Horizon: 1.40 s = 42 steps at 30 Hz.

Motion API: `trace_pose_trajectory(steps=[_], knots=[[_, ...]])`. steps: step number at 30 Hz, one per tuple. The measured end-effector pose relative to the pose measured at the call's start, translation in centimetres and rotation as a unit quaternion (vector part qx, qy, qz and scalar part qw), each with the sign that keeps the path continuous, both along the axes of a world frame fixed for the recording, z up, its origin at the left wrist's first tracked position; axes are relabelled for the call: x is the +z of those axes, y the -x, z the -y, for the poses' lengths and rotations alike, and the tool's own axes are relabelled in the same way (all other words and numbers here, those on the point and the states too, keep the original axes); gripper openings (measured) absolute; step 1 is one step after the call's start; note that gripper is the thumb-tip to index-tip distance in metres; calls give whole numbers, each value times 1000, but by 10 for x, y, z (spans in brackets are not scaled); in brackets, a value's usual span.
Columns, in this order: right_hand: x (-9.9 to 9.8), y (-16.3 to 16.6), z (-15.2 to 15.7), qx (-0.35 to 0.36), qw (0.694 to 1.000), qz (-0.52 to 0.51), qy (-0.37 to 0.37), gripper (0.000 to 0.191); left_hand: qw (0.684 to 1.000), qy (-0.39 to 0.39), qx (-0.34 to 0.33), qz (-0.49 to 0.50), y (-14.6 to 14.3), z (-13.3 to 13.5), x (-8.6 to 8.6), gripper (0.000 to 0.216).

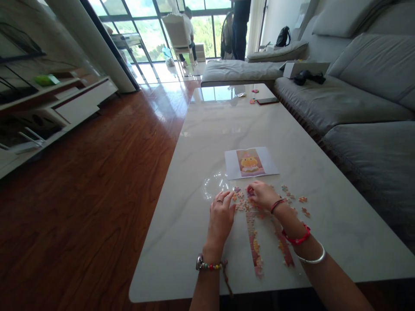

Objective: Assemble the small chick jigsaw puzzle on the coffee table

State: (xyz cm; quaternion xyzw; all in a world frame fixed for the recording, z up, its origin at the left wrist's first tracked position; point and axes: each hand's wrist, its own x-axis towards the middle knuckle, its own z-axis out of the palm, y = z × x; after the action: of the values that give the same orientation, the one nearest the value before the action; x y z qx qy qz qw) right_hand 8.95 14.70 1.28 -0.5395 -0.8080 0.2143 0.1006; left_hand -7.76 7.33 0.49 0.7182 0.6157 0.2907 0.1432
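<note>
My left hand (221, 214) lies flat on the pale marble table (201, 142), fingers stretched out beside a scatter of small jigsaw pieces (241, 203). Just to its right, my right hand (262, 194) is curled with its fingertips pinched on a piece among the loose ones. Two joined strips of puzzle (255, 246) run toward me between my forearms. Beyond the pieces lies a printed reference picture (250, 163) of a yellow character on pink.
A grey sofa (356, 95) runs along the table's right side. A dark phone (267, 101) and small bits lie at the far end. Wooden floor and a low shelf unit (48, 108) are on the left. People stand and sit by the far windows.
</note>
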Motion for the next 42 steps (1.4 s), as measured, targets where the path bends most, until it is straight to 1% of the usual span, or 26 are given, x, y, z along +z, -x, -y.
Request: trace_pose_trajectory(steps=[3,5,7,10,12,14,17,22,28,32,34,36,37,40,41,42], knots=[[-6,-6,1,-3,999,-33,17,26,1000,-8,0,-1,2,-2,-2,35],[-5,-15,1,-6,997,-68,30,28,1000,-9,-4,-1,2,-3,-3,35],[-2,-26,-2,-30,995,-87,28,28,1000,-5,-9,-1,2,-4,-3,34],[2,-43,-11,-86,995,-59,-2,22,1000,3,-9,-2,0,-4,-3,34],[0,-50,-17,-99,995,-28,-7,19,1000,3,-11,-2,-1,-4,-2,35],[-4,-51,-20,-98,995,-17,4,13,1000,0,-15,-1,-3,-5,-2,35],[-10,-46,-21,-103,994,-27,16,6,1000,-7,-20,1,-7,-4,-2,34],[-8,-40,-16,-110,988,-87,56,13,999,1,-34,-5,-10,-4,-2,31],[-6,-42,-7,-122,964,-190,141,13,999,-1,-38,-8,-12,-3,-4,31],[-8,-42,-9,-148,948,-222,173,7,999,3,-37,-8,-13,-3,-4,32],[-5,-42,-9,-154,941,-235,189,8,999,4,-37,-4,-13,-4,-4,32],[3,-40,-4,-150,925,-270,221,14,999,3,-38,8,-14,-4,-2,31],[7,-39,1,-145,910,-301,246,18,999,3,-40,19,-14,-4,-1,31],[22,-35,25,-135,840,-411,328,25,995,15,-59,79,-17,-3,4,27],[25,-34,35,-141,823,-434,339,24,992,26,-72,104,-18,-1,6,24],[28,-33,46,-151,814,-447,340,24,987,41,-86,128,-19,1,7,21]])
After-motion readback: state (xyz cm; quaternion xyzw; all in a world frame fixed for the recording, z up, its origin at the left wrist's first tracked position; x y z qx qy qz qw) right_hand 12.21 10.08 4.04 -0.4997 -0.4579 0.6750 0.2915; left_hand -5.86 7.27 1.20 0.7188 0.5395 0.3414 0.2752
